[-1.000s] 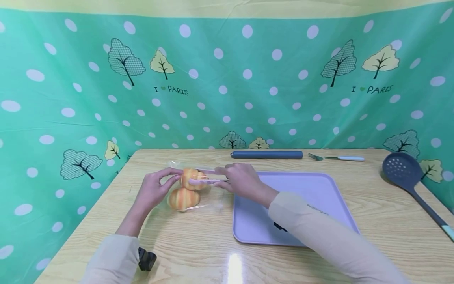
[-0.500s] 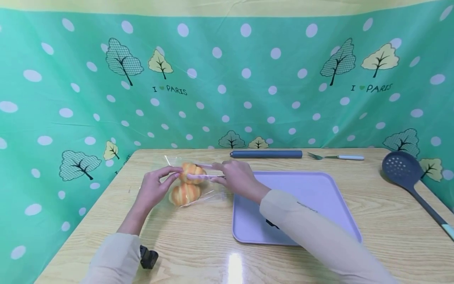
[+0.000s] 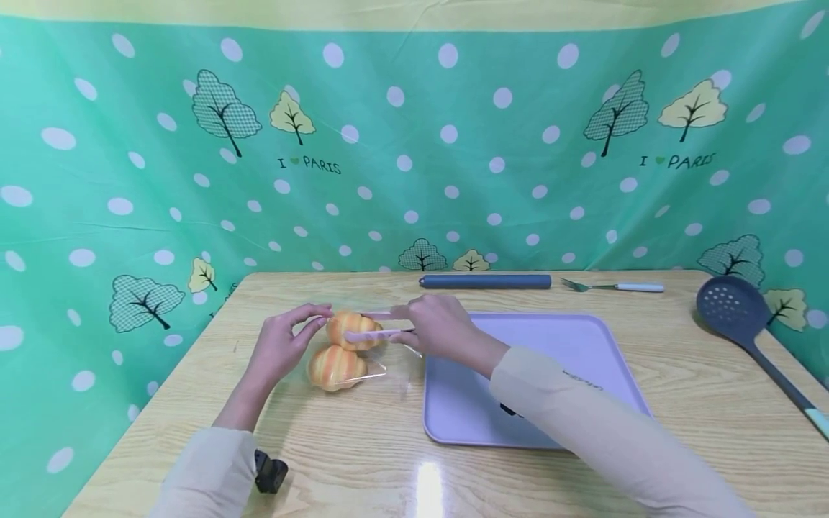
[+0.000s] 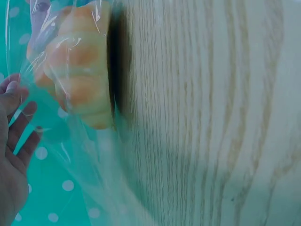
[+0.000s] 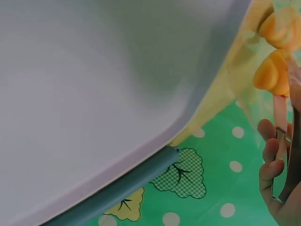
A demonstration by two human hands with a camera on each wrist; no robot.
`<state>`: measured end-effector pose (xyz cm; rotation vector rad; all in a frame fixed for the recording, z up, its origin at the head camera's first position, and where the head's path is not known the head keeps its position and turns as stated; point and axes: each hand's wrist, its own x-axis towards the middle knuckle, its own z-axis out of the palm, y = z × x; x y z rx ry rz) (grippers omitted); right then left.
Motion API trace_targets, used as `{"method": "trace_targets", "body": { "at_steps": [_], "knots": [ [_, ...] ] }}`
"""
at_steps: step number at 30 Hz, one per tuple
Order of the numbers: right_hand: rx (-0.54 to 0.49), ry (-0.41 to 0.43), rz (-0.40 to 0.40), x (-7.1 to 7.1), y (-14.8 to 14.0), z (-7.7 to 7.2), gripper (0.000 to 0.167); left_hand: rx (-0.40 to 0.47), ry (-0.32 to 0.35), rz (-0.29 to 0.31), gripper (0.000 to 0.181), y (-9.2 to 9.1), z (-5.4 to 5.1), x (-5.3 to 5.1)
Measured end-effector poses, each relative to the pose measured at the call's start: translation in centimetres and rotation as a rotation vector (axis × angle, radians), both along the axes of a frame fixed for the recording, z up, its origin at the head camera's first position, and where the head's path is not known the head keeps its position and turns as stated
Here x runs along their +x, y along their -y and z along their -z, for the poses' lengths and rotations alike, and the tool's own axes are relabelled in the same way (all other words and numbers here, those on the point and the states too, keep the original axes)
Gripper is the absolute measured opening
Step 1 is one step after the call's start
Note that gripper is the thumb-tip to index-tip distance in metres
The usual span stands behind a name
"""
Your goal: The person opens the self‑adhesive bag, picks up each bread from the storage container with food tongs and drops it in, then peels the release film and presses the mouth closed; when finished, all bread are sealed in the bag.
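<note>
In the head view, two striped bread rolls lie in a clear plastic bag (image 3: 395, 367), the upper roll (image 3: 343, 329) touching the lower one (image 3: 337, 368). My left hand (image 3: 283, 344) pinches the bag's edge between thumb and fingertips, left of the upper roll. With my right hand (image 3: 440, 327) I grip pink tongs (image 3: 372, 335), whose arms lie around the upper roll. The right wrist view shows fingers curled round the tongs (image 5: 280, 113) beside the orange-looking roll (image 5: 273, 74). Close up in the left wrist view, a roll (image 4: 82, 66) shows through the film near my left hand (image 4: 16, 155).
A purple tray (image 3: 550, 338) lies under my right forearm. Behind it are a dark blue cylinder (image 3: 486, 281) and a fork with a pale handle (image 3: 637, 287). A dark slotted ladle (image 3: 732, 309) lies at the right edge. Polka-dot cloth (image 3: 414, 144) hangs behind the table.
The bag, both rolls and the tongs rose slightly, then came back down toward the table's front. My right hand shifted left and back right; my left hand barely moved.
</note>
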<state>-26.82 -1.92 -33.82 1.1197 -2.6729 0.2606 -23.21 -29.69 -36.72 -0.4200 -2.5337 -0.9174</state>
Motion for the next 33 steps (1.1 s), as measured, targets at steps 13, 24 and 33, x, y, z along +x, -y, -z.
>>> {"method": "trace_targets", "body": {
  "at_steps": [13, 24, 33],
  "knots": [
    [-0.100, 0.116, 0.081, -0.3, 0.3, 0.7, 0.047, 0.037, 0.023, 0.019, 0.010, -0.6, 0.2, 0.0],
    [-0.007, 0.054, 0.052, 1.1, 0.1, -0.1, 0.041, 0.001, -0.021, 0.015, 0.012, -0.2, -0.1, 0.0],
    [-0.089, 0.085, 0.079, 1.1, -0.2, 0.2, 0.046, 0.014, -0.011, 0.052, 0.012, -0.2, 0.2, 0.2]
  ]
}}
